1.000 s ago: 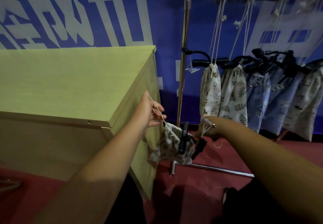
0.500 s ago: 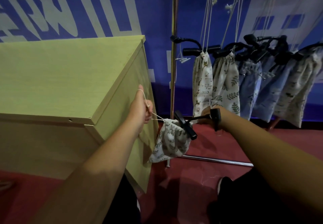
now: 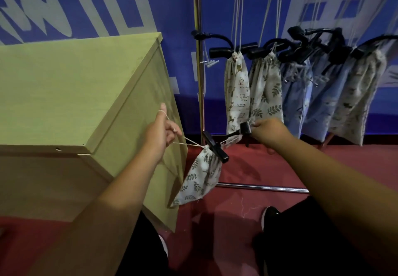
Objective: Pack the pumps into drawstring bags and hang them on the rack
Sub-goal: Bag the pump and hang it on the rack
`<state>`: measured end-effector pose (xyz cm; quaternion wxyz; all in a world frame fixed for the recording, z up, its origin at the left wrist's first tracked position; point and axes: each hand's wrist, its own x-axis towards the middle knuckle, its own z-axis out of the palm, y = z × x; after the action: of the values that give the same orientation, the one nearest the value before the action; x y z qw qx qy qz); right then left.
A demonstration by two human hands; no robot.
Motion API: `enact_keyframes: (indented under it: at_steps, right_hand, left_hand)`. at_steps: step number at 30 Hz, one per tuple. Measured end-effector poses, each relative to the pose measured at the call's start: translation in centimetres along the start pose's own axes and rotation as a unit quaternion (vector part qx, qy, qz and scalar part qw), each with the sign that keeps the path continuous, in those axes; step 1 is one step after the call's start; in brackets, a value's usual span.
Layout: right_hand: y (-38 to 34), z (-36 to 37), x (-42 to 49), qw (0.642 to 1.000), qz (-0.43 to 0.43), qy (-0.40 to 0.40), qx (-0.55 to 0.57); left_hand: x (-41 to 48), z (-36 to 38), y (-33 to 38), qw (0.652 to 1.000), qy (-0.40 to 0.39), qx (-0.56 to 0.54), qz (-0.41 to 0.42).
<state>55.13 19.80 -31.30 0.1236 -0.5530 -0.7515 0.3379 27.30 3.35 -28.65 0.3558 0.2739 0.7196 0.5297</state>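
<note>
The bag (image 3: 200,176), leaf-printed and with the pump (image 3: 216,147) poking out of its gathered mouth, is held in the air by its cord (image 3: 189,143), just beside the box's (image 3: 64,92) near right corner and above the floor (image 3: 247,211); nothing carries it but the two hands. The cord is drawn taut to either side. The left grip (image 3: 160,133) is closed on one end, which is looped over the raised thumb; the right grip (image 3: 269,130) is closed on the other end, next to a black part of the pump. The mouth is judged nearly cinched, with the hanging not yet done. The black handle stands across the opening, so the fabric may be kept from closing fully and the pump could slide out once the bag is lifted by the cord alone. An uneven pull could tip the bag or let the cord slip off the thumb. Beyond, the rack's pole (image 3: 199,81) stands upright, and filled bags (image 3: 237,94) hang crowded on long cords, so a tangle with them could be caused when a free hook is reached for.
</note>
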Motion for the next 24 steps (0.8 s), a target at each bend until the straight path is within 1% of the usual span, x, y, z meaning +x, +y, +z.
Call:
enact_keyframes:
  at_steps: [2, 4, 7, 9, 11, 14, 16, 18, 19, 22, 24]
  right_hand:
    - [-1.0, -0.6, -0.5, 0.992, 0.023, -0.017, 0.124]
    - [-2.0, -1.2, -1.2, 0.977, 0.017, -0.044, 0.207]
    - [-4.1, -1.9, -2.6, 0.957, -0.019, -0.095, 0.274]
    - [-5.3, -2.4, -3.3, 0.937, -0.040, -0.144, 0.317]
    - [-5.9, -2.5, -3.4, 0.921, -0.044, -0.184, 0.341]
    - [-6.8, -2.9, -3.2, 0.885, -0.077, -0.226, 0.400]
    - [-7.7, -3.8, -3.5, 0.884, -0.091, -0.224, 0.401]
    - [-8.8, -4.9, -3.9, 0.901, -0.098, -0.202, 0.371]
    - [-9.5, -5.5, -4.1, 0.904, -0.102, -0.190, 0.368]
    - [-11.6, -6.9, -4.7, 0.881, -0.123, -0.191, 0.414]
    - [-13.1, -7.7, -5.4, 0.857, -0.129, -0.227, 0.444]
  left_hand:
    - [-0.9, -0.1, 0.9, 0.998, -0.031, -0.018, 0.050]
    - [-1.6, 0.2, 2.1, 0.996, -0.035, -0.032, 0.079]
    - [-2.7, 0.8, 4.0, 0.990, -0.034, -0.084, 0.110]
    - [-3.0, 1.0, 5.2, 0.986, -0.034, -0.084, 0.138]
    - [-3.3, 1.2, 6.4, 0.983, -0.056, -0.070, 0.163]
    - [-3.7, 1.5, 8.2, 0.976, -0.113, -0.071, 0.174]
    - [-4.0, 1.8, 9.3, 0.973, -0.127, -0.064, 0.182]
    - [-4.5, 2.0, 10.4, 0.972, -0.132, -0.066, 0.185]
    - [-4.8, 2.2, 11.0, 0.971, -0.135, -0.063, 0.185]
    - [-5.6, 2.4, 12.2, 0.969, -0.156, -0.041, 0.186]
    - [-6.0, 2.3, 12.8, 0.968, -0.165, -0.036, 0.186]
